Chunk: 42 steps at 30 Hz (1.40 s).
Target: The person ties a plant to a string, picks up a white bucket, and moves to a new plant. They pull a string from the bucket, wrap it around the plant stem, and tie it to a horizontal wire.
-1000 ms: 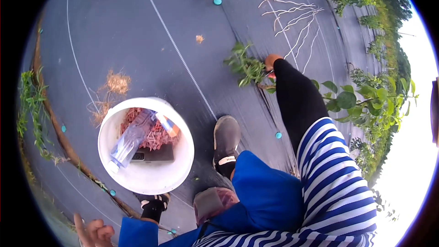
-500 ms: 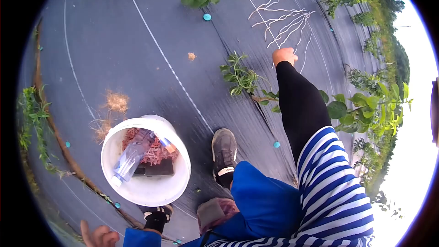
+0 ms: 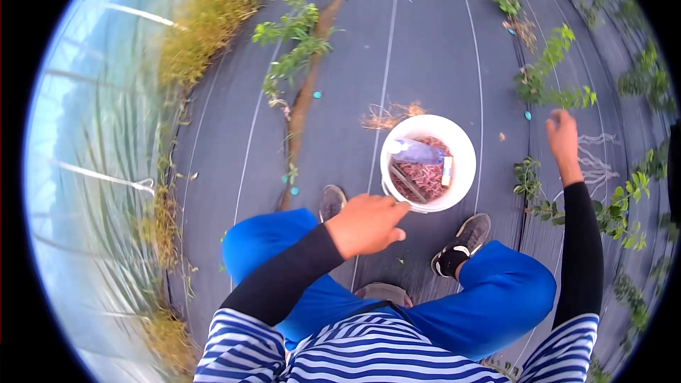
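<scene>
From where I stand, I can see both of the person's arms reaching out. The left arm [image 3: 287, 280] bends in across the front of the body. Its left hand [image 3: 367, 224] is flat, with the back up, the fingers out long and the thumb [image 3: 397, 235] a bit apart from them. The right arm [image 3: 580, 248] goes nearly straight out, well apart from the left. The fingers of the right hand [image 3: 562, 140] look bent, but they are too small and blurry to tell more.
</scene>
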{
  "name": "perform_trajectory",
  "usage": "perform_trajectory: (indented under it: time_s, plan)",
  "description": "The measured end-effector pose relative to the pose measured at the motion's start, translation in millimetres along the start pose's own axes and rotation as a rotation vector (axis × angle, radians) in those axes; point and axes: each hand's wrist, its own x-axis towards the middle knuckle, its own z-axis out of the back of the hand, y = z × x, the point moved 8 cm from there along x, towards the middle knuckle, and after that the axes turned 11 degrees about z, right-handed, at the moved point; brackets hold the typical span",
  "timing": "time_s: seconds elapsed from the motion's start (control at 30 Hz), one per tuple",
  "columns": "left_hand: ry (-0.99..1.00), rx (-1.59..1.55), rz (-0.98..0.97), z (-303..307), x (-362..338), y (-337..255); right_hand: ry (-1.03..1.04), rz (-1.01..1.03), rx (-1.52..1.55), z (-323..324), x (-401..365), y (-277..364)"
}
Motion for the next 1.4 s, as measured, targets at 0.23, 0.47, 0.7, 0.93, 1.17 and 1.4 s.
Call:
perform_trajectory:
  time_s: [0.23, 0.47, 0.7, 0.93, 1.17, 1.4]
  plan:
    - [0.041, 0.046, 0.036, 16.1, -21.7, 17.1, 0.875, 0.843, 0.065, 30.6, -169.8, 257.9]
    - [-0.084, 0.105, 0.155, 52.6, -50.5, 61.6, 1.332, 0.935, 0.484, -21.4, -351.1, 366.5]
    - [-0.055, -0.14, 0.157, 40.3, -57.4, 100.5, 1.421, 0.721, 0.738, -57.7, -421.6, 365.4]
    - [-0.223, -0.316, 0.067, 47.4, -38.6, 106.6, 1.537, 0.614, 0.738, -64.9, -433.6, 355.8]
    - [-0.115, -0.292, 0.172, 35.7, -18.1, 108.7, 1.559, 0.52, 0.637, -66.5, -435.8, 353.0]
    - [0.016, -0.29, 0.213, 33.1, -27.2, 74.0, 1.591, 0.435, 0.763, -57.2, -451.7, 334.3]
